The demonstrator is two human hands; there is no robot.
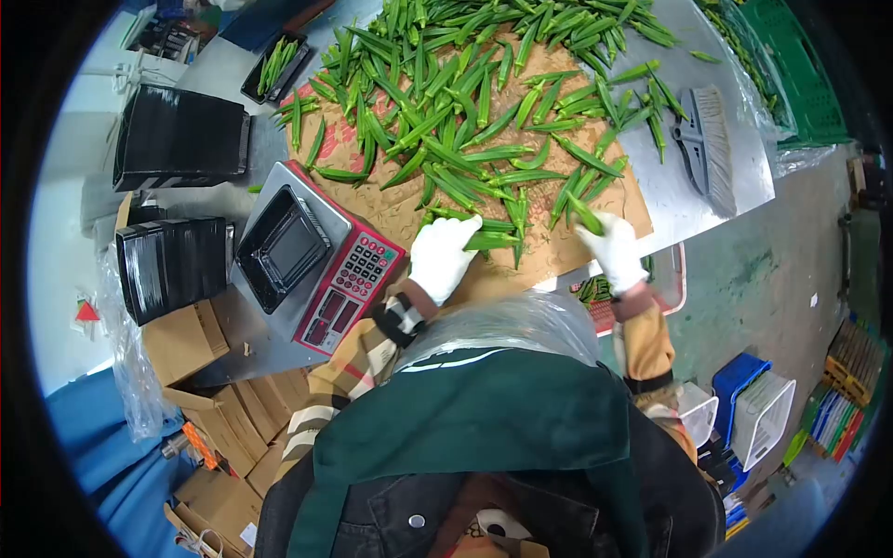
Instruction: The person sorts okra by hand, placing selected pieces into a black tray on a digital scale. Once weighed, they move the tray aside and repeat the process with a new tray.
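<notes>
Left hand (444,257), right hand (615,251) grip okra (493,241); keypad labels (366,264) illegible.

Left glove (442,256) and right glove (618,253): white. Left cuff (419,298) and right cuff (633,304): brown. Left sleeve (346,369): tan plaid with black, white and thin red bands. Right sleeve (646,344): tan, plaid higher up, crossed by a black band (648,383). Dark piece (400,321) beside left cuff: pale patches, nature unclear. Vest (386,507): black, one round silver button (416,521). Apron (474,409): dark green. Plastic cover (507,325) adjoining it: clear, creased.
</notes>
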